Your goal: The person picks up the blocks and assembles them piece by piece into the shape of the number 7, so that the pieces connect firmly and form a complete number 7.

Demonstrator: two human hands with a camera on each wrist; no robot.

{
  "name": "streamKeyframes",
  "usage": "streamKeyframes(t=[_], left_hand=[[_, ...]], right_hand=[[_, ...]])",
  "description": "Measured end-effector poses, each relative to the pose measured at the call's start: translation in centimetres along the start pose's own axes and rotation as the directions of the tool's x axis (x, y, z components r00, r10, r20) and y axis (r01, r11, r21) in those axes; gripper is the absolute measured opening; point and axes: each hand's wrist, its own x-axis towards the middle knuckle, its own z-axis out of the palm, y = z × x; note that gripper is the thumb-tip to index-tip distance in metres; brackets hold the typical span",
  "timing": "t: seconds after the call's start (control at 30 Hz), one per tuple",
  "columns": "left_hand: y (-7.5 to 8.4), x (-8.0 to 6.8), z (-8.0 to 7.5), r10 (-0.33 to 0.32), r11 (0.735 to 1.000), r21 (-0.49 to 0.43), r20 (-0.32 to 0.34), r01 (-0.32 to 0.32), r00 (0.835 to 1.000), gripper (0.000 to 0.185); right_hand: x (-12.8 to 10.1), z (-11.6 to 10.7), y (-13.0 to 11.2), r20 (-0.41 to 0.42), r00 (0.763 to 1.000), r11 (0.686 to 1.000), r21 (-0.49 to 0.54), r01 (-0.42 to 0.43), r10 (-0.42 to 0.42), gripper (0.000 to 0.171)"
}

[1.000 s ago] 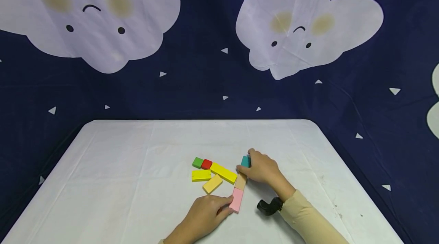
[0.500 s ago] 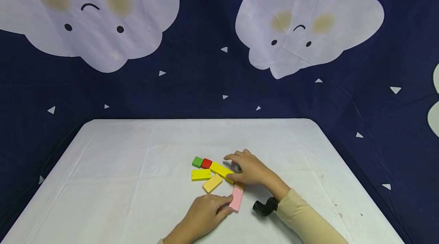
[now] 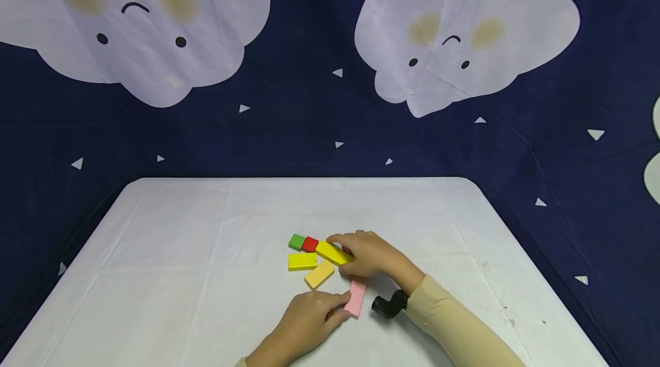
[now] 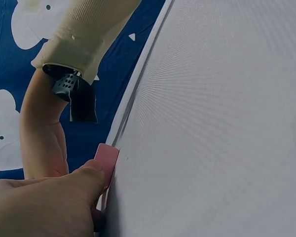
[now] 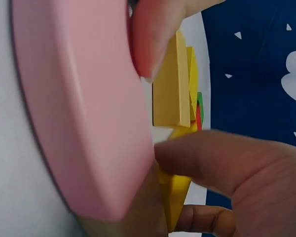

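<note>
My left hand (image 3: pixel 311 321) holds a pink block (image 3: pixel 356 298) at its near left end, thumb and forefinger on it; the left wrist view shows this pink block (image 4: pixel 106 160) close up. My right hand (image 3: pixel 373 255) reaches over a long yellow block (image 3: pixel 332 252), with its thumb and a finger on opposite sides of it. In the right wrist view a tan block (image 5: pixel 133 212) continues the line past the pink one. The teal block seen earlier is hidden behind the right hand.
Green (image 3: pixel 296 241) and red (image 3: pixel 310 244) blocks adjoin the long yellow one's far end. A short yellow block (image 3: pixel 302 261) and a pale yellow block (image 3: pixel 319 274) lie nearer. A black wrist camera (image 3: pixel 389 304) hangs beneath the right sleeve, above the white table (image 3: pixel 154 275).
My right hand has left the teal block and moved left and nearer, onto the long yellow block. The left hand stays at the pink block.
</note>
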Motion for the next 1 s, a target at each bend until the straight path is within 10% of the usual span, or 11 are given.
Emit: streamKeyframes(t=[0.77,1.0], left_hand=[[0.1,0.0,-0.1,-0.027,1.0,-0.002,0.036,0.027,0.999,0.035],[0.1,0.1,-0.2,-0.024,1.0,-0.001,0.035,0.024,0.999,0.035]], right_hand=[[2.1,-2.2,-0.3,0.218,0.969,0.99,0.056,-0.132,0.117,0.1],[2.5,-2.0,-0.2,0.17,0.979,0.991,0.054,-0.121,0.111,0.096]])
